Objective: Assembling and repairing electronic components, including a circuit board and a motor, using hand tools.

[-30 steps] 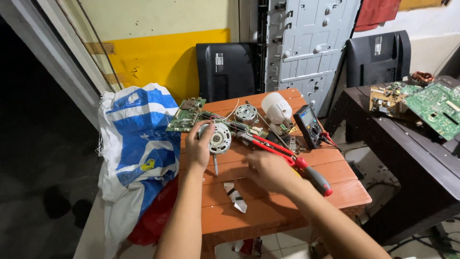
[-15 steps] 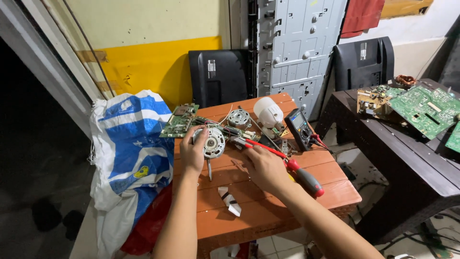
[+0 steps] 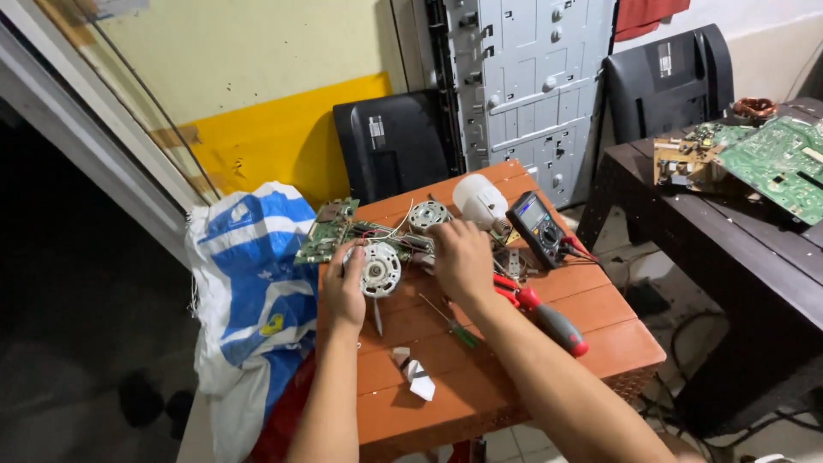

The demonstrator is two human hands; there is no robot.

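Note:
My left hand (image 3: 341, 290) grips the left side of a round metal motor (image 3: 380, 268) whose shaft points toward me on the orange slatted table (image 3: 600, 319). My right hand (image 3: 461, 260) rests over the tangle of wires and parts just right of the motor; whether it holds anything is hidden. A green circuit board (image 3: 327, 231) lies behind my left hand. A second small motor (image 3: 426, 215), a white bulb (image 3: 481, 201) and a black multimeter (image 3: 537, 226) sit at the far side. A red-handled tool (image 3: 549, 317) and a thin green screwdriver (image 3: 453, 326) lie near my right forearm.
A blue-and-white sack (image 3: 250, 291) stands left of the table. A folded white scrap (image 3: 416, 376) lies near the front edge. Two black monitors (image 3: 396, 142) and a grey metal panel (image 3: 527, 77) lean on the wall. A dark table (image 3: 754, 257) at right carries green circuit boards (image 3: 776, 159).
My right hand has moved off the red-handled tool, which now lies on the table, and up to the wires beside the motor. My left hand stays on the motor.

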